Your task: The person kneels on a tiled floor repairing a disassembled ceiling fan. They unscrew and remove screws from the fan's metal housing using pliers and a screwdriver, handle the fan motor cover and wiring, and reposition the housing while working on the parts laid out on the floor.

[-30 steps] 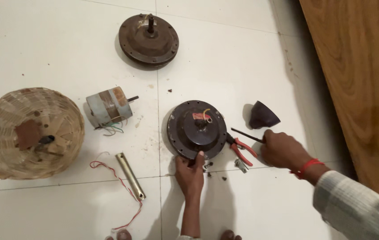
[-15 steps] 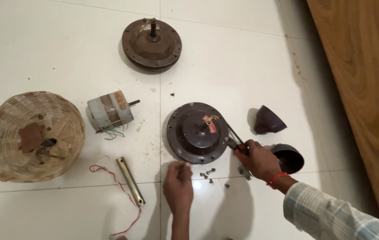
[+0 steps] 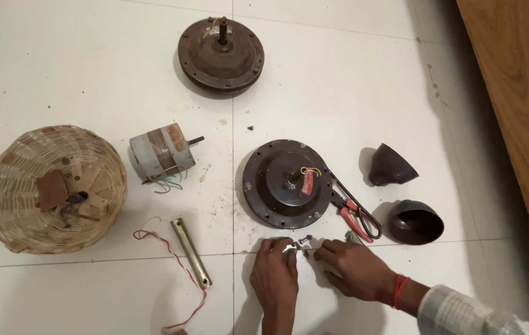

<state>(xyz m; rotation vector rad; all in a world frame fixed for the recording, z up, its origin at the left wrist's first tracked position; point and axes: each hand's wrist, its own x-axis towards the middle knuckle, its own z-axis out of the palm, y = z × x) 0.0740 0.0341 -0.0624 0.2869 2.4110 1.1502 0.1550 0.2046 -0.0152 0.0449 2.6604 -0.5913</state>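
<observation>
A round dark motor housing (image 3: 286, 184) with a red and yellow wire stub lies on the tiled floor. Just below it are several small screws (image 3: 303, 240). My left hand (image 3: 275, 274) rests on the floor with its fingertips pinched on a small shiny screw. My right hand (image 3: 354, 268), with a red thread on the wrist, reaches in from the right. Its fingers are spread and its tips touch the floor beside the screws. Red-handled pliers (image 3: 354, 214) lie free against the housing's right edge.
A second rusty motor disc (image 3: 220, 55) lies at the top. A grey motor core (image 3: 161, 151) and an upturned wicker basket (image 3: 53, 188) are at the left. A brass tube (image 3: 191, 250) with red wire lies below them. Two dark cups (image 3: 415, 221) sit right, near a wooden panel (image 3: 519, 105).
My right hand has let go of the pliers, which now lie beside the housing, and moved down-left to the screws. My left hand has closed in on the same screws.
</observation>
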